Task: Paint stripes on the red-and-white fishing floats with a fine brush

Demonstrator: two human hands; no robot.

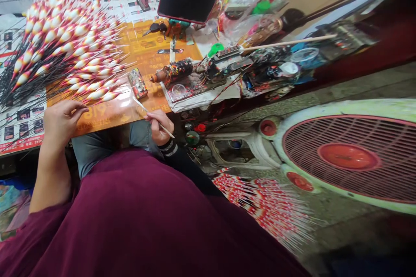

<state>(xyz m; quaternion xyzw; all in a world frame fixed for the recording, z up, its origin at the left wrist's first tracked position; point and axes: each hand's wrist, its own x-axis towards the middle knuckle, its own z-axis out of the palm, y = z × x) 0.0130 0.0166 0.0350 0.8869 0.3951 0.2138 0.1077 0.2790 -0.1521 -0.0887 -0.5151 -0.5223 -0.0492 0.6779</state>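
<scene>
Paintbrush (146,110) pinched in the right hand (159,127), well apart from the left hand (61,122), curled with its grip unclear just below a heaped fan of red-and-white fishing floats (71,47), whose fine stems could snag and scatter if knocked.

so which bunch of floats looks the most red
The bunch on the floor beside the fan, its bodies striped red and white; the bunch on the orange mat has mostly white bodies with red tips.
</scene>
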